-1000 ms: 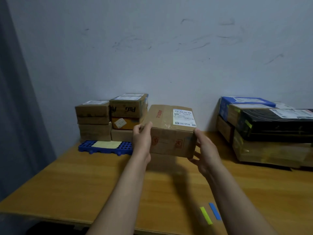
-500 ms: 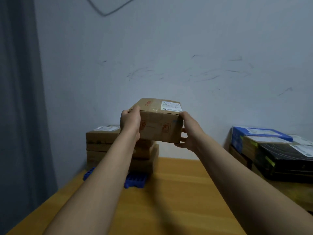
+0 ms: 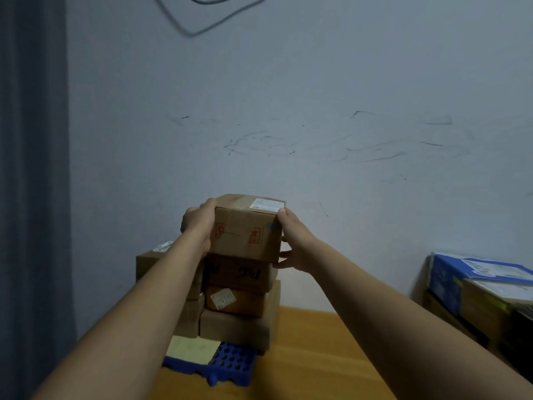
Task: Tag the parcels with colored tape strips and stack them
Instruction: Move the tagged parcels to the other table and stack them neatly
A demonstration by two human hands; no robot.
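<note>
Both hands are clamped on one brown cardboard parcel [image 3: 245,229], held out at arm's length in front of the wall [image 3: 288,111]. The left hand [image 3: 199,226] grips its left side with the fingers curled round the far edge, and the right hand [image 3: 297,243] grips its right side, thumb up at the top corner and fingers tucked under and behind. The parcel carries a white shipping label [image 3: 266,204] on top, red stamps on the near face and a small bluish mark [image 3: 272,226] near its right edge, too blurred to read. It sits level directly over a stack of parcels at the back of the bench [image 3: 311,356]; whether its underside already touches the box below I cannot tell. That box [image 3: 239,274] bears dark upside-down lettering, under it lies an orange-brown box [image 3: 233,298] with a pale sticker, and under that a plain brown box [image 3: 233,327]. A second, lower stack [image 3: 147,261] stands just to the left, partly hidden behind the left forearm. Both stacks rest on a blue perforated tray [image 3: 227,365], with a pale yellow sheet [image 3: 191,346] lying on its near part. At the right edge, well apart, stands another pile topped by a blue box [image 3: 450,278]. A grey curtain [image 3: 31,168] hangs along the left.
</note>
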